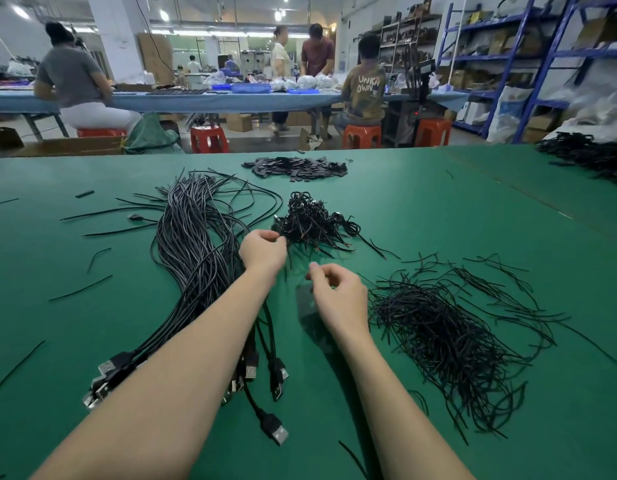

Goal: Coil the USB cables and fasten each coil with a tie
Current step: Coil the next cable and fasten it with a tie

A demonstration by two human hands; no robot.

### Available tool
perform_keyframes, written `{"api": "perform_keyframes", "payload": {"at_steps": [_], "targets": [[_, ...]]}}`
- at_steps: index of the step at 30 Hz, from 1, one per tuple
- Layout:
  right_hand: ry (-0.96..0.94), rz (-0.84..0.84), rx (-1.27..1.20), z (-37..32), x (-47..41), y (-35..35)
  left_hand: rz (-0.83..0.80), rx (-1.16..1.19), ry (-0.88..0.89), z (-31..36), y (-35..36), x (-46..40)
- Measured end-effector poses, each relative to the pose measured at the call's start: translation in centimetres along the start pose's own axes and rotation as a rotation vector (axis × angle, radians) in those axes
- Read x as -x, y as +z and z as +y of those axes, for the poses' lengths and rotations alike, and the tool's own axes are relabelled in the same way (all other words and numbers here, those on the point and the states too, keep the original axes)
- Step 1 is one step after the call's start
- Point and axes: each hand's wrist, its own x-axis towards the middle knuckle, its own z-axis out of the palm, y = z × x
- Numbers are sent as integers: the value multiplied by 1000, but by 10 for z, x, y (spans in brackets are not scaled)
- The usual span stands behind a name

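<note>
A long bundle of straight black USB cables (196,251) lies on the green table, its plugs (109,372) toward me. To its right sits a heap of coiled, tied cables (314,223). Loose black ties (435,327) spread out at the right. My left hand (263,251) is at the near edge of the coiled heap, fingertips pinching a coiled cable there. My right hand (338,292) hovers just right of it and nearer to me, above the table, fingers loosely curled, with nothing visible in them. A blurred dark patch (307,301) lies under it.
A pile of short black strips (296,168) lies at the table's far edge, and more black cables (591,157) at the far right corner. Stray single ties (80,289) dot the left side. Beyond the table, people work at a blue bench, with red stools (208,138) and shelving.
</note>
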Motion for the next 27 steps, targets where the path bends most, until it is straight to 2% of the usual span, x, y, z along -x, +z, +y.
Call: {"api": "perform_keyframes", "payload": {"at_steps": [3,10,21,25,27], "targets": [[19,34,-43,1,-2,0,0,-106,48,-4,10,-5],[11,42,-11,2,-2,3,-185,-240,105,-3,27,-12],[42,27,78,1,-3,5,-582,-625,189,26,65,-13],[32,28,50,1,-3,3,-638,-681,211,33,74,-12],[39,30,52,-1,-3,3,-643,-635,228,31,71,-11]]}}
